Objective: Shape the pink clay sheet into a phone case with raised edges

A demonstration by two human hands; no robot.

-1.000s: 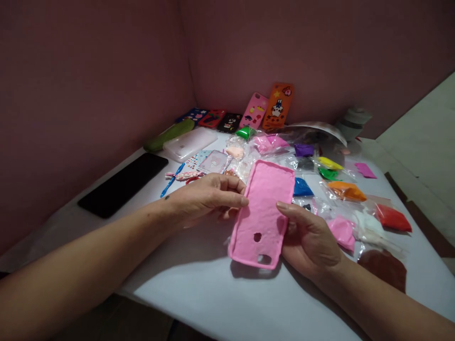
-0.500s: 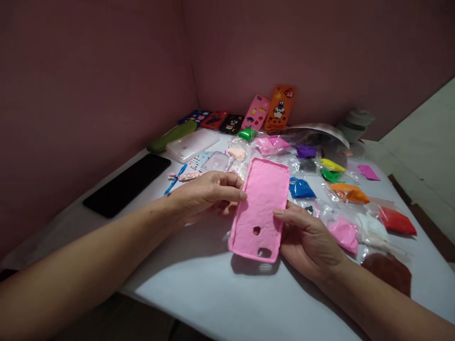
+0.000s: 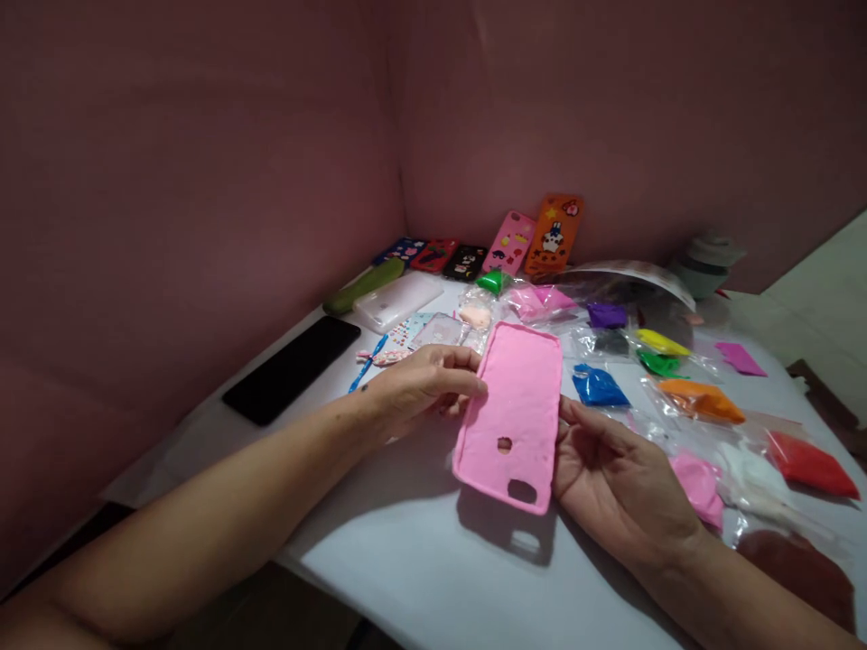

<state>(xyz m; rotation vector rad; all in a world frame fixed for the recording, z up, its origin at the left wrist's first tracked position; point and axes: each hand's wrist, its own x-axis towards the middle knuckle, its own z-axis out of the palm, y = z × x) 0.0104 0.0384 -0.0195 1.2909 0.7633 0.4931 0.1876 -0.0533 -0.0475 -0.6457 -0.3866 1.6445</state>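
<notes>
Between my hands, tilted above the table, is a pink phone case (image 3: pixel 515 406) coated in what looks like soft clay, with a small round hole and a larger oval hole near its lower end. My left hand (image 3: pixel 426 384) pinches its left edge, thumb on the face and fingers behind. Along the right edge, my right hand (image 3: pixel 610 469) supports the case with the thumb at the rim; its other fingers are partly hidden underneath. The case's shadow falls on the white table (image 3: pixel 406 560) just below.
Left of my hands lie a black phone (image 3: pixel 293 368), a blue tool (image 3: pixel 368 363) and a clear case (image 3: pixel 398 301). Decorated cases, including an orange one (image 3: pixel 555 235), line the back wall. Bags of coloured clay, such as blue (image 3: pixel 600 386) and red (image 3: pixel 809 463), spread over the right side.
My view has shifted, so the whole scene sits lower and further right. My right thumb has slid from the case's face to its right edge. Both hands still hold the case.
</notes>
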